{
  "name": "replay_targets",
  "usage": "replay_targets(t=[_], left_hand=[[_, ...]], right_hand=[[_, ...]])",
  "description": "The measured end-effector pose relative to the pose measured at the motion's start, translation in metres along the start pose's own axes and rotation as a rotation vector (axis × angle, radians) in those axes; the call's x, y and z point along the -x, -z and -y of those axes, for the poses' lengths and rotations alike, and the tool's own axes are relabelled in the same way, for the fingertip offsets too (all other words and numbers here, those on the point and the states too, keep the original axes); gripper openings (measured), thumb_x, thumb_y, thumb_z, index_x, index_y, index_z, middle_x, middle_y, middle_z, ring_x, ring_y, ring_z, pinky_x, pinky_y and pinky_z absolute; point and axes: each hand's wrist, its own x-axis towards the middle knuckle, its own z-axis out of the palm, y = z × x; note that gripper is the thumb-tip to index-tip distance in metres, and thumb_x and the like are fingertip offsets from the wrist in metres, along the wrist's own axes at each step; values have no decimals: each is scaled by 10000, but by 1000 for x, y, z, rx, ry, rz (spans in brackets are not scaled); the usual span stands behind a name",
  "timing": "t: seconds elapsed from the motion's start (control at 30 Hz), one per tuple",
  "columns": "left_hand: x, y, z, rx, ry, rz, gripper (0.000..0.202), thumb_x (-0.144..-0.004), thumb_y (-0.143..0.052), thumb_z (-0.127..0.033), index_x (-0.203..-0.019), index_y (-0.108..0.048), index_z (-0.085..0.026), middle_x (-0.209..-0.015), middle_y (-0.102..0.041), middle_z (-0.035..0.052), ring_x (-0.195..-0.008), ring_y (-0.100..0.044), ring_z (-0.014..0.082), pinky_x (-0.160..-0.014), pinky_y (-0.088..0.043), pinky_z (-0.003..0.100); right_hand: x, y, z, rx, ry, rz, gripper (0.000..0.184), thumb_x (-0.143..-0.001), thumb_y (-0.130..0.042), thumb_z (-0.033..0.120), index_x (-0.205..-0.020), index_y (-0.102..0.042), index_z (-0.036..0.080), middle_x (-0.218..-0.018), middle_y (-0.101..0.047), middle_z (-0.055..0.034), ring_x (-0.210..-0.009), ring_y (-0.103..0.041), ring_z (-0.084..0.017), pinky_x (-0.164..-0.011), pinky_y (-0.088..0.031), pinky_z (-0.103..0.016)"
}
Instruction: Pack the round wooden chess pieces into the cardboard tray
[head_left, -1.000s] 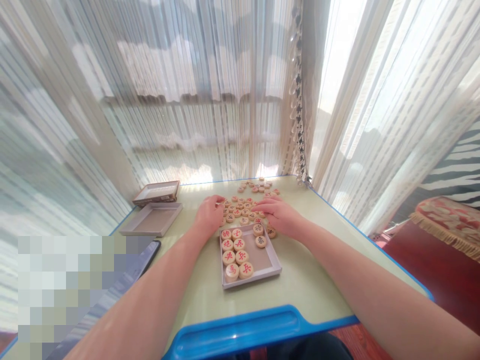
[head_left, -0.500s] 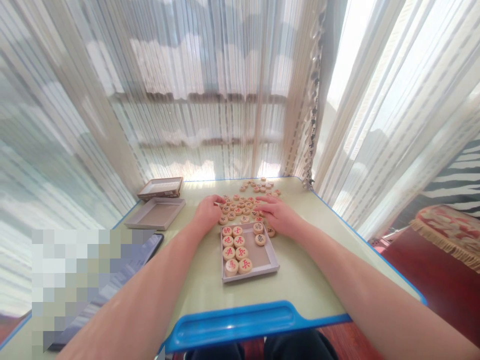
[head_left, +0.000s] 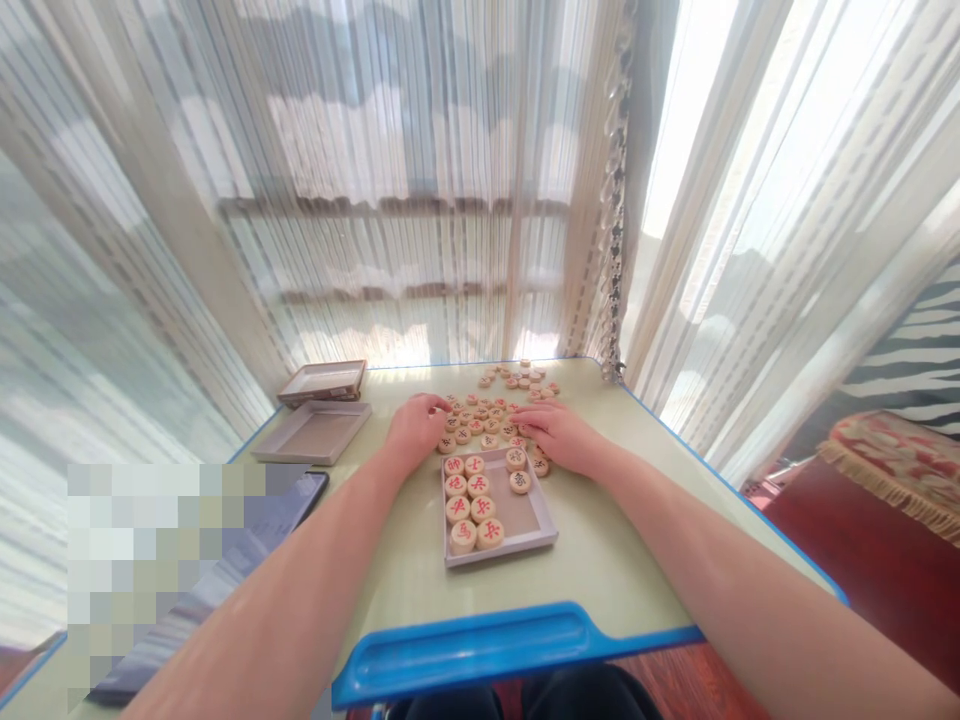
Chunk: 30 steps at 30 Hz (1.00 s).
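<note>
A shallow grey tray (head_left: pixel 537 522) lies on the pale green table (head_left: pixel 600 560) and holds several round wooden chess pieces (head_left: pixel 469 500) with red and dark characters. Beyond the tray, a loose spread of the same pieces (head_left: pixel 487 415) covers the table. My left hand (head_left: pixel 415 430) rests at the left edge of that spread, fingers curled onto the pieces. My right hand (head_left: pixel 559 435) lies at the right edge with its fingers stretched flat over the pieces, just behind the tray's far right corner.
Two empty box halves (head_left: pixel 315 430) sit at the far left of the table, one grey, one brown-rimmed (head_left: pixel 322 380). A dark phone (head_left: pixel 262 520) lies at the left beside a blurred patch. Sheer curtains hang around the table; a blue raised rim (head_left: pixel 465 650) borders its near edge.
Both hands stay on the spread of pieces and shift only slightly. The camera has tilted a little, so the table sits slightly lower in view.
</note>
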Motion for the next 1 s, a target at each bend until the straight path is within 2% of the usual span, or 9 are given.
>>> replay_targets(t=[0.2, 0.37, 0.5, 0.63, 0.8, 1.0], left_hand=[[2, -1, 1, 15, -75, 12, 315, -707, -390, -155, -798, -689, -202, -1097, -584, 44, -1006, -549, 178, -939, -399, 274], [2, 1, 0, -12, -71, 48, 356, -682, -381, -91, -831, -686, -198, -1068, -620, 43, -1010, -557, 187, -935, -413, 297], [2, 2, 0, -28, -117, 100, 387, -662, -394, -49, -839, -695, -217, -1111, -623, 17, -1056, -541, 190, -977, -376, 299], [2, 2, 0, -75, -96, 149, 387, -697, -394, -86, -908, -685, -231, -1040, -657, 24, -1002, -569, 207, -929, -413, 320], [2, 1, 0, -112, -164, 111, 375, -730, -374, -116, -913, -681, -228, -1093, -631, 25, -1016, -560, 206, -942, -401, 320], [3, 2, 1, -137, -165, 93, 341, -749, -407, -161, -931, -689, -220, -1155, -592, 44, -1054, -539, 219, -973, -381, 332]], right_hand=[[0, 6, -1, -79, -21, -26, 253, -820, -463, 229, -922, -694, 229, -1040, -655, -26, -1035, -527, -190, -953, -377, -345], [2, 10, -1, -51, -45, -48, 252, -800, -478, 202, -930, -693, 222, -1033, -658, -39, -1048, -523, -205, -959, -372, -368], [2, 8, -1, -56, -43, -42, 271, -810, -457, 195, -944, -691, 225, -1061, -647, -38, -1063, -515, -200, -971, -365, -371], [3, 6, -3, -61, -52, -30, 277, -810, -454, 191, -941, -694, 233, -1076, -637, -34, -1077, -504, -201, -984, -356, -377], [3, 3, -4, -67, -4, -8, 349, -789, -443, 122, -990, -680, 281, -1243, -536, -10, -1169, -434, -202, -1016, -325, -390], [2, 5, -4, -56, -27, -21, 283, -800, -468, 178, -946, -698, 255, -1177, -580, -40, -1133, -468, -215, -999, -346, -394]])
